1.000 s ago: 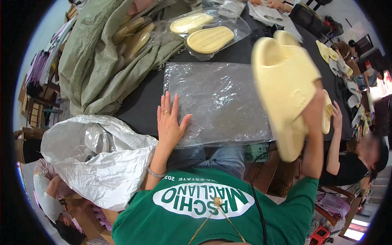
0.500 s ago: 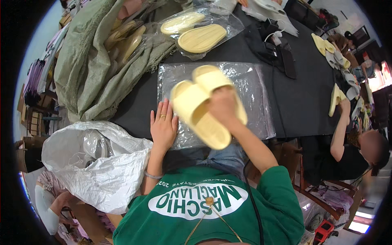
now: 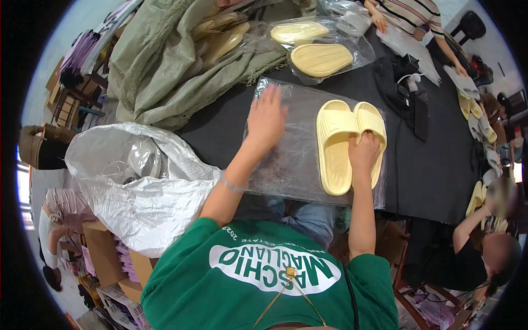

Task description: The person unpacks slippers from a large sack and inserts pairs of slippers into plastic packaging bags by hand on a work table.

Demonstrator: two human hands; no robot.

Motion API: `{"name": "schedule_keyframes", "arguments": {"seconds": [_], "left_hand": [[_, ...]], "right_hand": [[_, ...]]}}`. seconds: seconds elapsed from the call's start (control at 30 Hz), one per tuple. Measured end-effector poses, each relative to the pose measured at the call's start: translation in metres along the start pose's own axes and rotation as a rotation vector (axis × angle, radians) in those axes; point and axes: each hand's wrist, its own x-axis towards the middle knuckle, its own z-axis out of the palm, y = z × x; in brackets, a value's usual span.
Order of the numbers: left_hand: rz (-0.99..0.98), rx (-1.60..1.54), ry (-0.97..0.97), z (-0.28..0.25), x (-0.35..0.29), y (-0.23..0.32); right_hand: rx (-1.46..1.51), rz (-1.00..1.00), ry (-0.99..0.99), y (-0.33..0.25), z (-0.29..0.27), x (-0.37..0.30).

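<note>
A pair of pale yellow slide sandals (image 3: 336, 157) lies side by side, soles down, on the right part of a clear plastic bag (image 3: 297, 165). My right hand (image 3: 365, 153) grips the pair at its inner edges, fingers tucked under the straps. Over the bag's upper left part, my left hand (image 3: 267, 118) is flat with its fingers stretched out and slightly blurred; it holds nothing. Whether it touches the film I cannot tell. Beyond the bag, another yellow pair (image 3: 321, 60) lies in clear plastic.
A green woven sack (image 3: 159, 71) with wrapped sandals sits at the far left of the black table (image 3: 434, 181). Nearer left is a white sack (image 3: 165, 214). A black device with a cable (image 3: 407, 82) lies at the far right. Other people (image 3: 410, 14) work across and to the right.
My right hand has set the slide sandals down on the bag's right part. My left hand has moved forward along the bag's left side. The view has shifted too.
</note>
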Motion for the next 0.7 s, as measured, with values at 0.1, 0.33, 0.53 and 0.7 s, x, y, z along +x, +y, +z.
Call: {"name": "schedule_keyframes", "arguments": {"seconds": [0.1,0.33,0.53,0.7], "left_hand": [[-0.437,0.017,0.140,0.017,0.045,-0.021],[-0.610,-0.332,0.300,0.050,0.052,-0.063],[-0.527,-0.306,0.186,0.048,0.050,-0.069],[-0.178,-0.300,0.043,0.001,0.007,-0.014]], "right_hand": [[0.012,-0.010,0.027,-0.002,0.002,-0.001],[0.001,0.037,-0.010,-0.003,0.001,-0.001],[0.031,0.044,-0.031,-0.004,-0.001,-0.001],[0.018,0.067,-0.015,0.003,-0.001,-0.002]]}}
